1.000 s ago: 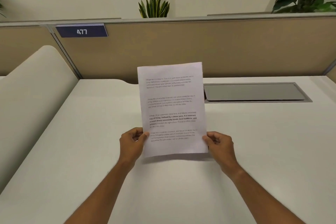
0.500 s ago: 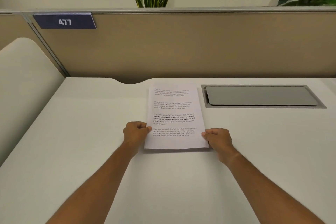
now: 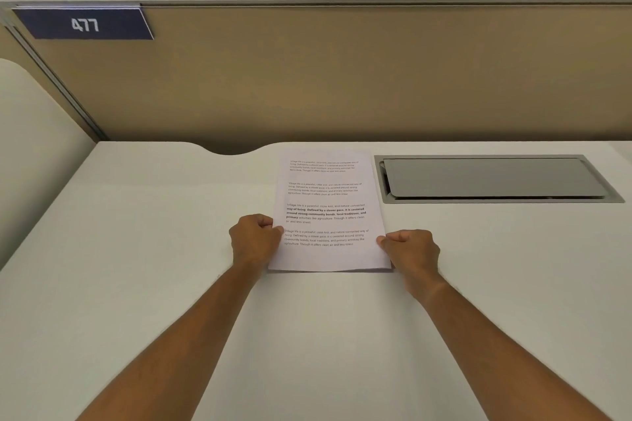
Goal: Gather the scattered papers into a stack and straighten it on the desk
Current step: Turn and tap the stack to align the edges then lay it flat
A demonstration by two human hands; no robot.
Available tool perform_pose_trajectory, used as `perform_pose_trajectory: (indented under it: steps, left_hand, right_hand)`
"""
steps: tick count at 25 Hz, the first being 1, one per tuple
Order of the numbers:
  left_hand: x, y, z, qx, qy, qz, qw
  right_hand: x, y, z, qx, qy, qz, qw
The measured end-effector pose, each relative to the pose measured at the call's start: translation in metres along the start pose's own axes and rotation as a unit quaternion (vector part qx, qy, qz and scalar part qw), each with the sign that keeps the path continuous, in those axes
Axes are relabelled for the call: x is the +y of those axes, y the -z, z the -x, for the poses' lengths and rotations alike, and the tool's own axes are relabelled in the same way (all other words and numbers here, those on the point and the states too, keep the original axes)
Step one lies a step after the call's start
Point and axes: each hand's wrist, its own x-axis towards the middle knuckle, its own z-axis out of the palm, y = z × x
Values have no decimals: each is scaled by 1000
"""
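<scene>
A stack of white printed papers (image 3: 328, 195) lies flat on the white desk (image 3: 154, 249), its edges lined up and its long side running away from me. My left hand (image 3: 254, 241) pinches the stack's lower left edge, thumb on top. On the lower right edge my right hand (image 3: 410, 249) holds the stack the same way. Both fists rest on the desk beside the sheets. No loose sheets show elsewhere on the desk.
A grey metal cable-tray lid (image 3: 492, 179) is set into the desk just right of the stack. A tan partition (image 3: 342, 79) with a blue "477" plate (image 3: 83, 24) walls off the back. A curved white panel (image 3: 30, 147) stands at the left. Two plants rise behind the partition.
The stack stood upright on its bottom edge one second ago. It has been laid down flat on the desk, both hands keeping hold of its lower edges.
</scene>
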Motion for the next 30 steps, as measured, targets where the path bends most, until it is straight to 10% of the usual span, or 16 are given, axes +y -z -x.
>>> perform_pose_trajectory:
  steps: [30]
  left_hand:
    - [7, 1, 10, 36, -11, -70, 997]
  right_hand:
    - [-3, -2, 1, 23, 20, 100, 994]
